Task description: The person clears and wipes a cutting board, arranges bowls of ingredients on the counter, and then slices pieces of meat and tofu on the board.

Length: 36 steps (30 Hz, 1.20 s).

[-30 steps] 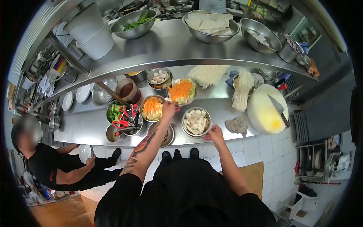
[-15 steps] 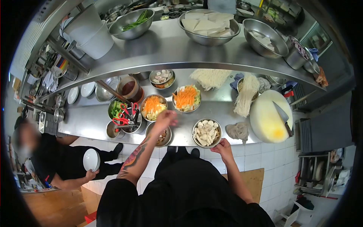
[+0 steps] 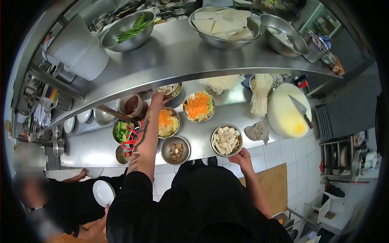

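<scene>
My left hand [image 3: 159,99] reaches under the shelf to a small metal bowl [image 3: 165,88] of pale pieces, its fingers closed at the near rim and partly hidden. That bowl overlaps another filled bowl. My right hand [image 3: 242,158] pinches the lower right rim of a metal bowl of pale sliced pieces [image 3: 226,140], which look like mushrooms. Left of it stands a bowl of brown chunks [image 3: 176,150]. Two bowls hold shredded carrot and cabbage [image 3: 198,106]; my left forearm crosses in front of one, the carrot bowl [image 3: 168,122].
A white cutting board [image 3: 289,109] carries a knife [image 3: 300,109]. Nearby are rice noodles [image 3: 261,95] and a crumpled cloth or bag [image 3: 257,133]. Red-handled scissors [image 3: 129,141] stand at left. The metal shelf [image 3: 174,54] overhangs the counter. A co-worker holds white plates [image 3: 103,193] at left.
My left hand has moved forward and left, from above the counter to the small bowl at the back. My right hand stays at its bowl. The co-worker has come closer.
</scene>
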### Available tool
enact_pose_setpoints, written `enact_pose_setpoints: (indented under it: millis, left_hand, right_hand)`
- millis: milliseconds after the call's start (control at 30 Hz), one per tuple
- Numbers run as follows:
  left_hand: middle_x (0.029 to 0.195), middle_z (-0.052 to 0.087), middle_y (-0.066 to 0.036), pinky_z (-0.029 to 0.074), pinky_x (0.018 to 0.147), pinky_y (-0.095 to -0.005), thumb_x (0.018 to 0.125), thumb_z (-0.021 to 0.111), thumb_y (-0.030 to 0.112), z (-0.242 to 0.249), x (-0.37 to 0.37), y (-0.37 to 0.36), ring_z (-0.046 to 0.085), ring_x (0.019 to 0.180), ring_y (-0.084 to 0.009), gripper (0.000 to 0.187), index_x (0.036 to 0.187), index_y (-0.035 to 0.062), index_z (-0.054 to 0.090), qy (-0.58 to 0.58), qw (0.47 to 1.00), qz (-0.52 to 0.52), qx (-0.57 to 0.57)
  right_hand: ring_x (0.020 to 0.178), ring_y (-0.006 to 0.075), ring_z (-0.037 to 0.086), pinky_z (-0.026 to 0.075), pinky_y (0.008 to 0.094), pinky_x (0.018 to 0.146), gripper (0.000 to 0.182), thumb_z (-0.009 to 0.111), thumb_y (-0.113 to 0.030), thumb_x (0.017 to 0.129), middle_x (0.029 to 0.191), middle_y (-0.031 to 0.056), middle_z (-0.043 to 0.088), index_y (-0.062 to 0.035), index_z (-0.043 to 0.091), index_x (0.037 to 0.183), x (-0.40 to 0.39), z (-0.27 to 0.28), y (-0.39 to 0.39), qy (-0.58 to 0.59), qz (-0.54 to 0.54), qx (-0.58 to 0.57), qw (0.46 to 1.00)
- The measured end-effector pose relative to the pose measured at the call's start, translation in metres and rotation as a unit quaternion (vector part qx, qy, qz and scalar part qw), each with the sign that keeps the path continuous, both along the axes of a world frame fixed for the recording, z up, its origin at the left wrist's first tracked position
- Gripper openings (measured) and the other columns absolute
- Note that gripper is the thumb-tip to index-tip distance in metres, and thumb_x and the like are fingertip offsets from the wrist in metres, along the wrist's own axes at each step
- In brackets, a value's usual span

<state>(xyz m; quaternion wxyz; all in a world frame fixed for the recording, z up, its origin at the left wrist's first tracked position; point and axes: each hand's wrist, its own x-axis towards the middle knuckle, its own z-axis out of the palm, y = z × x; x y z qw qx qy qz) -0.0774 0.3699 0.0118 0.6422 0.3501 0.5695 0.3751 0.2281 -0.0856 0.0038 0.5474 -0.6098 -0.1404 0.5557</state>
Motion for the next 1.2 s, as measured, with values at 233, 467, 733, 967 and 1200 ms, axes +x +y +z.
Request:
enact_pose_setpoints:
  millis: [233,467,733,967,1200]
  left_hand:
    - [0.127,0.06,-0.014,0.06,0.09,-0.0486,0.089,0.066,0.004,-0.044,0.033,0.043,0.064,0.113,-0.0286,0.048,0.133,0.0042,0.048,-0.073,0.992,0.099,0.029]
    - [0.128,0.06,-0.01,0.058,0.092,-0.0474,0.095,0.071,0.017,-0.053,0.046,0.053,0.062,0.115,-0.0279,0.047,0.135,0.0035,0.05,-0.09,0.993,0.071,0.036]
    - [0.143,0.055,-0.016,0.053,0.1,-0.0397,0.103,0.063,0.025,0.03,0.047,-0.095,0.058,0.128,-0.0268,0.053,0.147,-0.0001,0.046,-0.072,0.989,0.029,0.123]
    - [0.113,0.071,-0.006,0.054,0.087,-0.0264,0.106,0.057,0.012,0.039,0.028,-0.263,0.066,0.099,-0.0123,0.024,0.125,0.0,0.063,-0.027,0.976,-0.144,0.163]
    - [0.104,0.073,-0.003,0.054,0.076,-0.026,0.105,0.06,0.015,0.017,0.002,-0.358,0.065,0.085,-0.0094,0.02,0.12,0.0026,0.067,0.035,0.969,-0.207,0.126]
  right_hand:
    - [0.085,0.0269,0.076,0.066,0.0379,0.076,0.03,0.065,-0.005,0.095,0.105,0.0173,0.071,0.0036,0.053,0.121,-0.029,0.001,-0.002,-0.009,-0.038,-0.006,0.999]
    - [0.088,0.0268,0.076,0.065,0.0367,0.076,0.03,0.064,-0.007,0.097,0.109,0.0173,0.071,0.0039,0.053,0.124,-0.027,0.004,-0.001,-0.014,-0.035,-0.011,0.999]
    - [0.091,0.0259,0.077,0.061,0.0339,0.072,0.018,0.06,-0.018,0.105,0.115,0.0098,0.068,-0.0056,0.055,0.117,-0.006,-0.014,-0.004,-0.027,0.049,-0.002,0.998]
    - [0.079,0.016,0.074,0.054,0.028,0.066,0.014,0.057,-0.004,0.102,0.099,0.0072,0.073,-0.0031,0.068,0.11,0.075,0.001,-0.011,-0.342,0.139,0.017,0.929]
    - [0.084,0.0145,0.071,0.054,0.0278,0.072,0.016,0.055,-0.012,0.106,0.106,0.0064,0.074,-0.0044,0.068,0.111,0.14,0.123,0.02,-0.285,0.112,0.092,0.947]
